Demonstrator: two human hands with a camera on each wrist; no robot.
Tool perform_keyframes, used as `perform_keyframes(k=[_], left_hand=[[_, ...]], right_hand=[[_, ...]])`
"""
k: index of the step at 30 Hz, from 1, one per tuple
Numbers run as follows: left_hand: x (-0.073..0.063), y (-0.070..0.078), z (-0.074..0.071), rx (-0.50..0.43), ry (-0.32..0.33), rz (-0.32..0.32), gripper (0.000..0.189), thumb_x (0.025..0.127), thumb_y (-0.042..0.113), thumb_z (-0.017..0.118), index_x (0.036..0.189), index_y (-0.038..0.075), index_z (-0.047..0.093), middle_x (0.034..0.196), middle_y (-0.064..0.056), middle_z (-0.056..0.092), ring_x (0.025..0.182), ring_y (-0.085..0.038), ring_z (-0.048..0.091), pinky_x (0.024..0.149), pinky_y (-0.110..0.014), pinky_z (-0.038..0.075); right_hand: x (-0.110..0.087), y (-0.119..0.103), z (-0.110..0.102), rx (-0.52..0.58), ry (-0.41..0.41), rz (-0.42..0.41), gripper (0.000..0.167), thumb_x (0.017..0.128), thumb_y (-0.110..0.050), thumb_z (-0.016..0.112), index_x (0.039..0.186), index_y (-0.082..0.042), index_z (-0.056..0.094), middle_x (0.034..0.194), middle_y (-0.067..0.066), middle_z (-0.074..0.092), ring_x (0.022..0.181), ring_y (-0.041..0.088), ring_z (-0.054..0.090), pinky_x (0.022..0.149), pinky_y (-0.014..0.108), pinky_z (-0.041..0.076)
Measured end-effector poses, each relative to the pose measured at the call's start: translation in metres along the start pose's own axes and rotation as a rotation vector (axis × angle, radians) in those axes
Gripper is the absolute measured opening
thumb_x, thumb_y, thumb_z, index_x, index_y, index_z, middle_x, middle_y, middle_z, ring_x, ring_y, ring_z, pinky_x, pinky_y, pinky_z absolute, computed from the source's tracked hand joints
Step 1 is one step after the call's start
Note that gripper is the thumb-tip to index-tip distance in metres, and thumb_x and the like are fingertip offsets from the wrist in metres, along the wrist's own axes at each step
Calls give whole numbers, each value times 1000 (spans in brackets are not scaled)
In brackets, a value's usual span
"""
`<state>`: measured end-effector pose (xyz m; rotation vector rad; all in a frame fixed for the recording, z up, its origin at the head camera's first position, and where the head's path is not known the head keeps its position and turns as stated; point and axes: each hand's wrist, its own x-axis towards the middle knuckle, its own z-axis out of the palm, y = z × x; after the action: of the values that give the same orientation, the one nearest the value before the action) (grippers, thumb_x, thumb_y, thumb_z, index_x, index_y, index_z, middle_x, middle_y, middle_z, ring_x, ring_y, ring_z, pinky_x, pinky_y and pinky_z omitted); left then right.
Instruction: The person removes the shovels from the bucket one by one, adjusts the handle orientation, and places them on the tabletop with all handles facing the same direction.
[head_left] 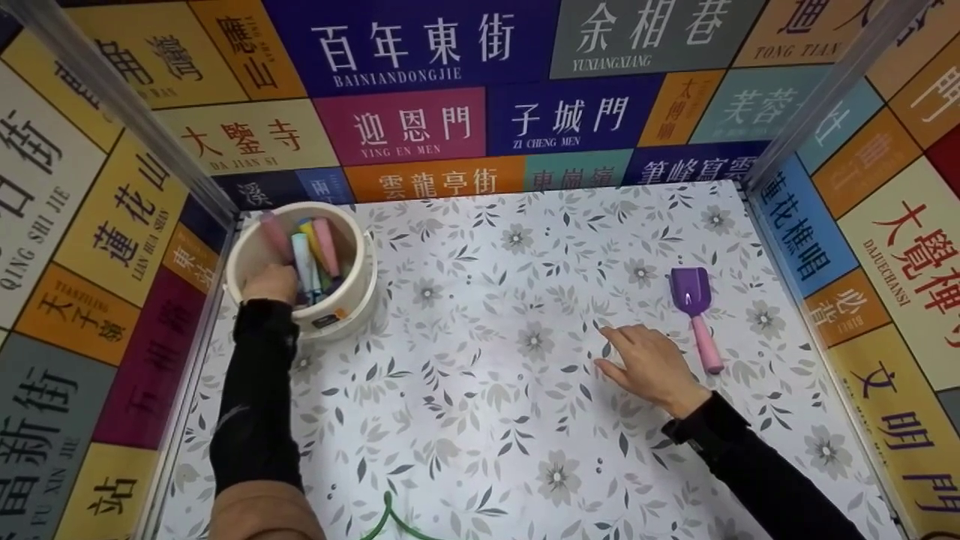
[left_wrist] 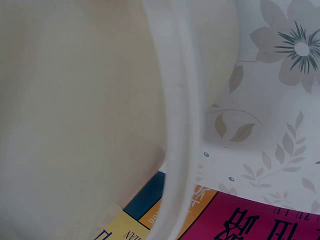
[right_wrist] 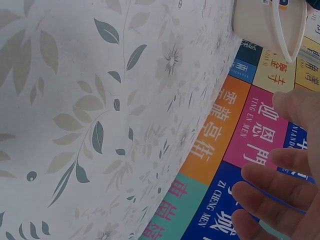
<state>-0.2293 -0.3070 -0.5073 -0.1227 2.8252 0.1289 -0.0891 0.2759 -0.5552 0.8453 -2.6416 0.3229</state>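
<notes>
My left hand (head_left: 270, 283) reaches down inside a cream bucket (head_left: 352, 304) at the back left; its fingers are hidden, so whether it grips anything cannot be seen. Several coloured handles, pink (head_left: 325, 244), yellow and pale blue (head_left: 301, 259), stick up in the bucket. In the left wrist view, the bucket's pale rim (left_wrist: 180, 115) fills much of the picture. My right hand (head_left: 652, 367) hovers over the table with fingers relaxed and nothing held, as the right wrist view also shows. Just right of it lies a small purple shovel (head_left: 690, 291) with a pink handle.
Panels with printed characters (head_left: 412, 124) enclose the back and both sides, with clear corner strips (head_left: 832, 90). A floral cloth (head_left: 480, 375) covers the table. A thin green looped thing (head_left: 388, 504) shows at the front edge.
</notes>
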Motion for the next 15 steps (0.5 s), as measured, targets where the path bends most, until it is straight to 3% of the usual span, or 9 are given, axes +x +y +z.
perform_keyframes(k=[4, 8, 11, 15], left_hand=[[-1, -2, -4, 7, 54, 12, 31, 99, 4, 47, 114, -12, 69, 123, -37, 67, 108, -56, 68, 97, -69, 52], [-2, -1, -13, 48, 85, 25, 33, 98, 6, 48, 115, -14, 68, 125, -38, 66, 113, -56, 65, 104, -65, 49], [-9, 3, -20, 92, 130, 47, 32, 99, 4, 47, 115, -14, 69, 124, -38, 66, 116, -55, 63, 108, -63, 45], [-22, 5, -27, 165, 239, 65, 33, 100, 1, 43, 109, -14, 71, 119, -37, 68, 112, -54, 63, 104, -62, 46]], right_hand=[[0, 0, 0, -1, 9, -8, 51, 83, -29, 87, 119, 2, 70, 95, 16, 74, 82, 35, 72, 69, 49, 61], [0, 1, -3, 2, 4, 9, 51, 83, -30, 87, 120, 1, 69, 96, 17, 74, 83, 36, 72, 69, 50, 61], [0, 1, -4, 4, 2, 21, 52, 83, -30, 87, 120, 1, 68, 96, 18, 74, 84, 36, 72, 69, 50, 60], [1, 1, -6, 5, -2, 31, 52, 83, -28, 87, 121, 2, 68, 97, 19, 73, 84, 38, 71, 69, 50, 60]])
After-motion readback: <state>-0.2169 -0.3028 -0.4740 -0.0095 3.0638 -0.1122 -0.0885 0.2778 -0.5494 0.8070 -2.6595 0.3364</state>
